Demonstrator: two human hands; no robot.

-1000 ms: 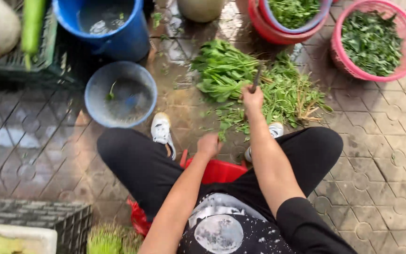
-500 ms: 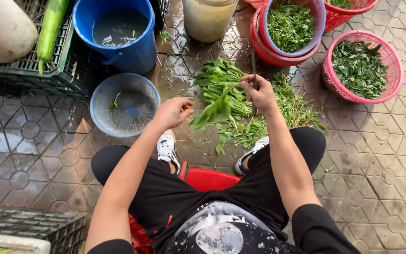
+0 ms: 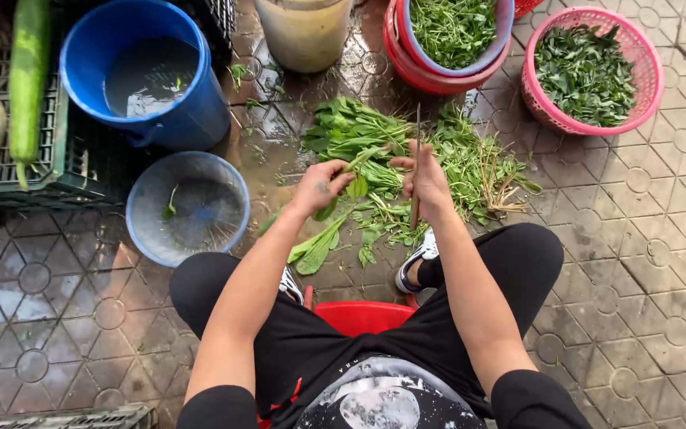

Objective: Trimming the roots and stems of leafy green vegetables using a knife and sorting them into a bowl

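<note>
Leafy greens being trimmed over wet, patterned paving.

At nine o'clock a black crate (image 3: 33, 171) carries a long green gourd (image 3: 27, 79); just right of it stand a blue bucket (image 3: 148, 71) of water and, nearer the knees, a shallow blue basin (image 3: 188, 208). At centre the left hand (image 3: 321, 185) is closed round a leafy green stalk (image 3: 343, 202), whose leaves hang toward six o'clock; the right hand (image 3: 426, 181) is wrapped round a thin upright knife (image 3: 417, 159) that touches the stalk. The heap of greens (image 3: 470, 163) lies behind both hands. At one o'clock sit a red tub (image 3: 406, 56) and a pink basket (image 3: 645, 79) of leaves. Bare dry pavers open at three and eight o'clock.
</note>
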